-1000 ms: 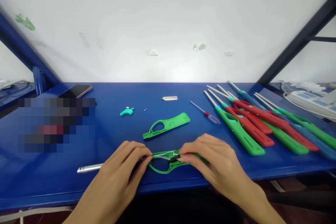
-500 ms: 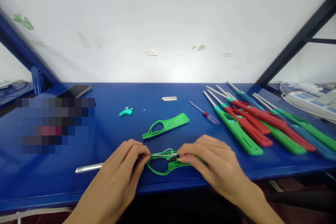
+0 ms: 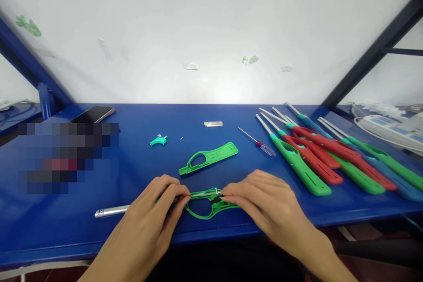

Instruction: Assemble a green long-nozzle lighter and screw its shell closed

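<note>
A gas lighter's open green half-shell (image 3: 201,217) lies near the front edge of the table, with its finger loop to the left. Inside it are a small black part (image 3: 216,200) and a thin pale wire (image 3: 205,193) along the upper side. My left hand (image 3: 158,207) is closed in a pinch on the lighter's neck, where the silver metal tube (image 3: 110,211) runs out to the left beneath it. My right hand (image 3: 267,202) is closed too, thumb and finger at the black part and the wire's end. Its fingers hide the right end of the shell.
Behind my hands lies the other green half-shell (image 3: 218,155). Farther back are a teal trigger (image 3: 159,140), a tiny pin (image 3: 181,138), a clear narrow piece (image 3: 213,124) and a screwdriver (image 3: 264,148). Several assembled lighters (image 3: 317,158) are piled right; a phone (image 3: 95,114) lies left.
The black part has sunk lower into the shell, and the wire lies flatter along its upper side. The metal tube has turned slightly. Both hands stay nearly in place.
</note>
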Motion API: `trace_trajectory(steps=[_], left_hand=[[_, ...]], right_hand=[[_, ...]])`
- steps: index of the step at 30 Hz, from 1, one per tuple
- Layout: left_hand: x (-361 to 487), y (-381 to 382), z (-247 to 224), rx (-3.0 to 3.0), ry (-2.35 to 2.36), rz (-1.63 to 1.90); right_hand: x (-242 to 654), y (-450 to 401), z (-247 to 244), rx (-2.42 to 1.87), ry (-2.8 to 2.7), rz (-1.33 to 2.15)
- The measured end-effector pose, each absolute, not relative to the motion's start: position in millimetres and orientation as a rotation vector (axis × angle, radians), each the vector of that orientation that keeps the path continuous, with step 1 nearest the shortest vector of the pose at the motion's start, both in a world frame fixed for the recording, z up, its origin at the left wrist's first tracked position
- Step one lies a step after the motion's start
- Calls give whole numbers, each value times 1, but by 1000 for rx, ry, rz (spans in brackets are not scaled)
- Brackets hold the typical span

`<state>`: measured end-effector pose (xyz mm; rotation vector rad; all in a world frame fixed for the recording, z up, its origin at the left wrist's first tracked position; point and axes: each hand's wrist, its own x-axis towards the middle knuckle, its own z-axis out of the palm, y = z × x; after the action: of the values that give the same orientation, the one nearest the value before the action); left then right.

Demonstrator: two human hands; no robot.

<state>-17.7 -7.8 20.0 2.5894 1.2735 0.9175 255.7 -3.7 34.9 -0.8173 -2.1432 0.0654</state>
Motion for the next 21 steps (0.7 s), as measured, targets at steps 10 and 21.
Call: trace_trajectory(steps=[10,21], left_hand=[[-19,-6,20,2583,1230,932],[-18,-6,19,2569,1257,976]], right_hand=[[256,-3,31,-824,-2144,74],[256,-4,30,-831,-2149,96]])
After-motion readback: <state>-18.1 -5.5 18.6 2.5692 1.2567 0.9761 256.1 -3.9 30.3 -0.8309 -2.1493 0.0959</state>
